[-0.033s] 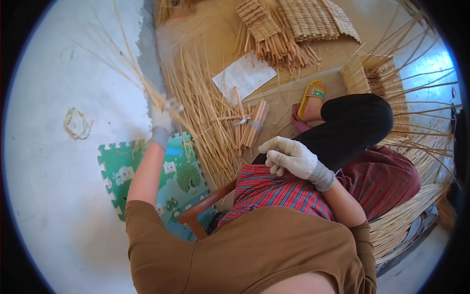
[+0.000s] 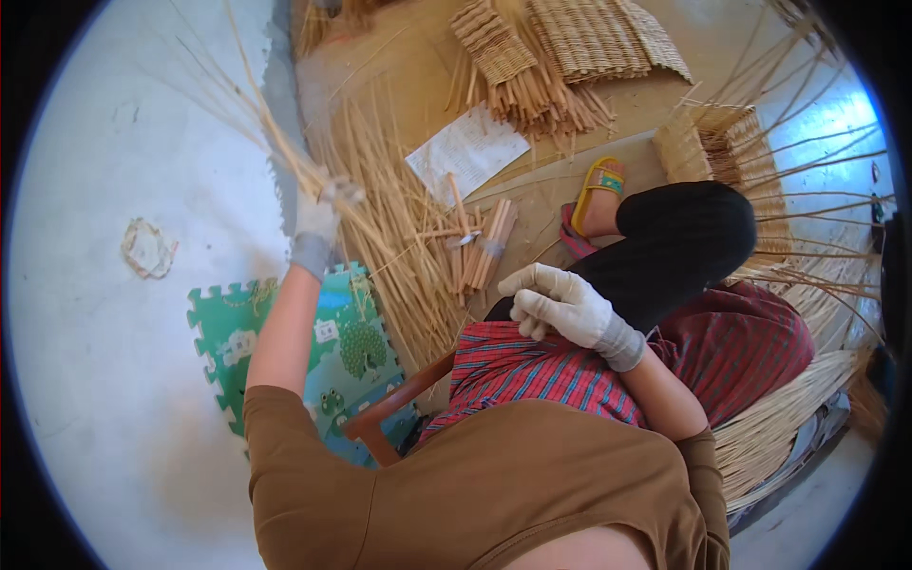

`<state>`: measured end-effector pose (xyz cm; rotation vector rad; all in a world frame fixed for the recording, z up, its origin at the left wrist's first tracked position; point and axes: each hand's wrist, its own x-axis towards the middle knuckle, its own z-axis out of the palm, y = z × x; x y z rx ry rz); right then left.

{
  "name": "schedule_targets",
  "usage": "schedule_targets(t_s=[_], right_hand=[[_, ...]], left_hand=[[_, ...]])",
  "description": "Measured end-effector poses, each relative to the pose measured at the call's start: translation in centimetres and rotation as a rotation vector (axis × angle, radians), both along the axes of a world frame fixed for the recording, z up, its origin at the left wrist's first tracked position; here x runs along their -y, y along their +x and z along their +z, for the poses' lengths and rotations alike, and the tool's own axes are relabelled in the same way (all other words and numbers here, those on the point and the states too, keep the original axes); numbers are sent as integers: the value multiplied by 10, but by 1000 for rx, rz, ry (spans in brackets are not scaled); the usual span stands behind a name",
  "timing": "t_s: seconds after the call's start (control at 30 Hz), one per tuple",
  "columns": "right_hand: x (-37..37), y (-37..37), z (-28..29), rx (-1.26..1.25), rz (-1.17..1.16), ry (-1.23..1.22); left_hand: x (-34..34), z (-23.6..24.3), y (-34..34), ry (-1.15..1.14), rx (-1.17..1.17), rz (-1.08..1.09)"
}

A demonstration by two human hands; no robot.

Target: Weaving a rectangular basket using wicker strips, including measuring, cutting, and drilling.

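Observation:
My left hand [image 2: 317, 220], in a white knit glove with a grey cuff, is closed around a thin bundle of pale wicker strands [image 2: 275, 133] at the left. The strands' long ends fan out over the white floor, blurred toward the tips. Just beside that hand lies a loose heap of similar wicker strands [image 2: 418, 275]. My right hand [image 2: 565, 306], gloved the same way, hovers over the red plaid cloth [image 2: 532, 380] on my lap. Its fingers are loosely bent and apart, with nothing visible between them.
Short sticks tied in bundles [image 2: 489, 245] lie beside a printed paper sheet [image 2: 467, 152]. Woven panels [image 2: 598, 38] rest at the back. An unfinished basket [image 2: 769, 180] with stakes sticking out stands right. Near my left arm are a green foam mat [image 2: 342, 356] and a wooden chair arm [image 2: 404, 389].
My left hand has shifted very slightly toward me with the strands in it. My right hand looks the same, and the whole view has moved a little.

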<state>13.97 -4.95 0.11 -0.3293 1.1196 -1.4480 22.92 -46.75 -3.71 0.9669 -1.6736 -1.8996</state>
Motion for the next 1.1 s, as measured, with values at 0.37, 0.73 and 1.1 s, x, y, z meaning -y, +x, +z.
schedule_targets(t_s=[0.37,0.73,1.1], right_hand=[[-15,-93,3,-515,-390,151],[12,-76,-32,-749,-113,299],[13,-64,-33,-760,-233,274]], left_hand=[[-178,24,-145,535,-61,-568],[-212,-6,-104,628,77,-537],[-205,5,-100,654,86,-518]])
